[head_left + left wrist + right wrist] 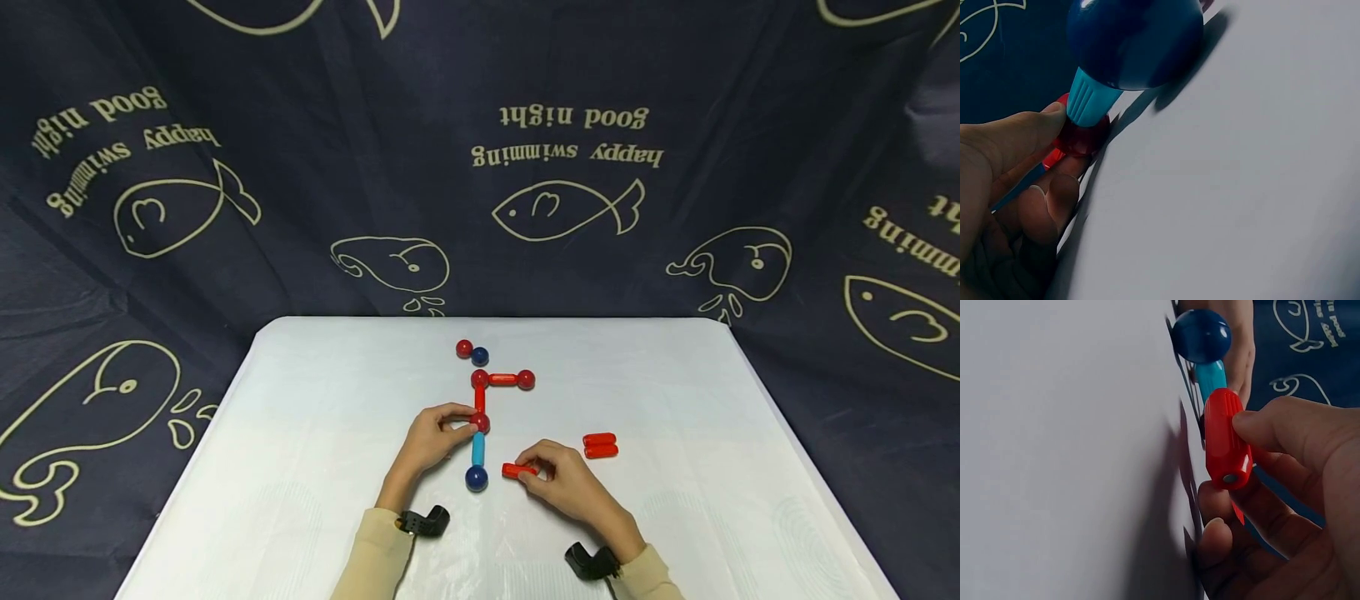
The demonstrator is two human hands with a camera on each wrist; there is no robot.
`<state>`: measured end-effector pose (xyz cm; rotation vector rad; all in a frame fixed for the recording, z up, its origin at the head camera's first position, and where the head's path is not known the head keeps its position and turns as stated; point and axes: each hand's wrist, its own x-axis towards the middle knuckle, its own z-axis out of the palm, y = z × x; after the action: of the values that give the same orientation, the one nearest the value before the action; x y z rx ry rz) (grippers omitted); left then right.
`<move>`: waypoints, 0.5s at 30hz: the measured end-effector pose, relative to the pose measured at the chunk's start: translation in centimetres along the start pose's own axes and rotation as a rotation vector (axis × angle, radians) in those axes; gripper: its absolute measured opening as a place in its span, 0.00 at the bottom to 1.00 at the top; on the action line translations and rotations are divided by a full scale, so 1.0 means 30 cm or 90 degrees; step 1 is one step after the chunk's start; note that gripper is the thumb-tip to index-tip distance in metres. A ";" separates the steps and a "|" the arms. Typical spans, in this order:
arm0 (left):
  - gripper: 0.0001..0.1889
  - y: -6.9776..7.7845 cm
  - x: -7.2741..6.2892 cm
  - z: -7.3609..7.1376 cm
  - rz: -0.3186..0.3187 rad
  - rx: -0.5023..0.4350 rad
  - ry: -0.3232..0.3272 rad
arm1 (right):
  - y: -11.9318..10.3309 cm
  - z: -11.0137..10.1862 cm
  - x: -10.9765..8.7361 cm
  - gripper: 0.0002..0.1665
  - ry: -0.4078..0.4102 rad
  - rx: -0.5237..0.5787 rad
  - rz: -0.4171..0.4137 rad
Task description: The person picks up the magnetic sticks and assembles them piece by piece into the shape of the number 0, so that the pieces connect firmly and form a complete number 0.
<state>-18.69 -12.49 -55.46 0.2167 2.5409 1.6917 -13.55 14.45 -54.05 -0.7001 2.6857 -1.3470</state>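
Note:
My left hand (432,435) pinches a red ball (481,422) between thumb and fingers. From that ball a light blue rod (477,450) runs toward me to a dark blue ball (476,478). Away from me a red rod (479,398) leads to another red ball (480,379), where a sideways red rod (502,380) ends in a red ball (527,380). My right hand (564,479) holds a loose red rod (1227,437) between thumb and fingers, right of the dark blue ball. A metal dot shows on the rod's end in the right wrist view.
Two red rods (600,446) lie side by side to the right of my right hand. Behind the joined pieces, a red ball (464,348) and a dark blue ball (480,357) sit together. The white table (315,400) meets a dark printed cloth (420,167) at the back.

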 end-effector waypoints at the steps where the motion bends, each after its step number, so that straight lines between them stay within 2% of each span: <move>1: 0.14 0.000 -0.001 0.000 0.001 -0.001 0.001 | 0.000 0.003 0.001 0.08 -0.003 0.000 -0.003; 15: 0.14 -0.003 -0.002 0.001 0.003 -0.006 0.002 | -0.020 0.013 0.008 0.08 -0.041 0.010 -0.030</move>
<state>-18.63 -12.51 -55.56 0.2206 2.5364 1.7056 -13.45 13.75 -53.77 -0.7966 2.6215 -1.3302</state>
